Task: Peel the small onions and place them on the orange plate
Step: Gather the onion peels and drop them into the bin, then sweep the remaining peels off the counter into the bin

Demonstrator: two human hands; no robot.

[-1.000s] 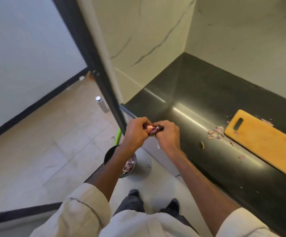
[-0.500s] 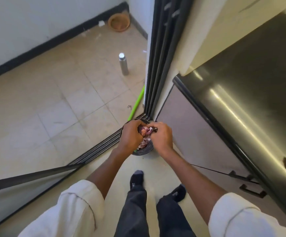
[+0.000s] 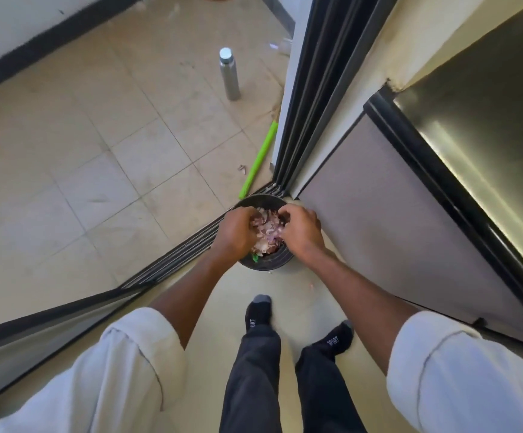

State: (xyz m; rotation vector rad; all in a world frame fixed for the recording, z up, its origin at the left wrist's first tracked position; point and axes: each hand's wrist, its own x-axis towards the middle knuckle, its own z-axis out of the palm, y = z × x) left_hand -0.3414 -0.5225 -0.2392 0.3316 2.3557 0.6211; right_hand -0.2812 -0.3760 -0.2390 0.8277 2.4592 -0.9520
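Note:
A black bin stands on the floor by the cabinet corner, filled with pink and white onion peels. Both of my hands hover just over its opening. My left hand covers the bin's left side and my right hand its right side. Their fingers curl downward toward the peels, and a small gap separates the two hands. The fingertips are hidden, so whether either hand holds anything cannot be told. No onion and no orange plate are in view.
A grey cabinet front and the black countertop edge run along the right. A sliding-door track crosses the floor to the left. A steel bottle and a green stick sit on the tiles beyond. My socked feet stand just behind the bin.
My view swung from the countertop down to the floor bin. The hands, pressed together around peels before, have lowered over the bin and drawn slightly apart.

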